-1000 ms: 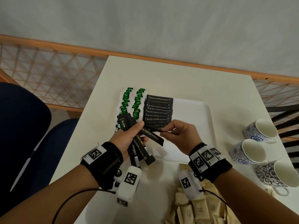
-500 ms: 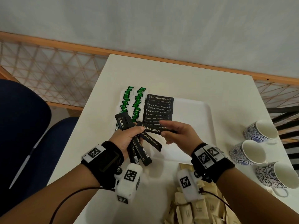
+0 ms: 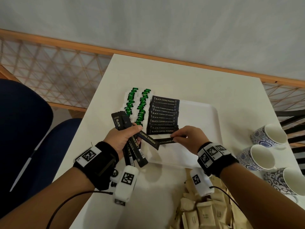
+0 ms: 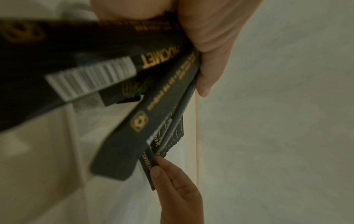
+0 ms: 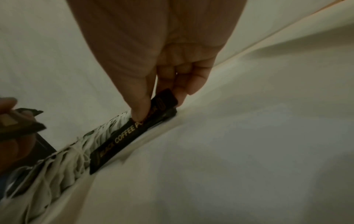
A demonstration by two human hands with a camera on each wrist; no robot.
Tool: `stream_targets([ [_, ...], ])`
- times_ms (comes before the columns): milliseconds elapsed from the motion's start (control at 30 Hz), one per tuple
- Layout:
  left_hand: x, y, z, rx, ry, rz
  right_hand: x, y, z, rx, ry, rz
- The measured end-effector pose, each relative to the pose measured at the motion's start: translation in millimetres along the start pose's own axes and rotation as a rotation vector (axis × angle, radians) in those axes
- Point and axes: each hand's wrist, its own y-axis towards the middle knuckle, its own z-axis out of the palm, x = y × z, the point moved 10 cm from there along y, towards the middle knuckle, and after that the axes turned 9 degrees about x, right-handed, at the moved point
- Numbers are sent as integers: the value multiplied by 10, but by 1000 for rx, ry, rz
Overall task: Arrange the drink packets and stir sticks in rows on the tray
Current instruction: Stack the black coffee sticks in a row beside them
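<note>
Right hand (image 3: pixel 189 139) pinches one slim black coffee-powder packet (image 3: pixel 165 141) crosswise just over the white plastic tray (image 3: pixel 208 123), its long axis parallel to the packet row (image 3: pixel 163 116) directly beyond, while left hand (image 3: pixel 123 139) grips the remaining fan of black packets (image 3: pixel 132 146).

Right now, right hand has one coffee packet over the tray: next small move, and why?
Probably lower the packet flat just below the row and let go. The right hand pinches it near the last packet, while the left hand holds more.
</note>
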Motion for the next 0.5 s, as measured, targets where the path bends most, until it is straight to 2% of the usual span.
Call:
stream_targets([
  [500, 71, 71, -14, 26, -5, -47, 102, 238, 52, -73, -177, 37],
])
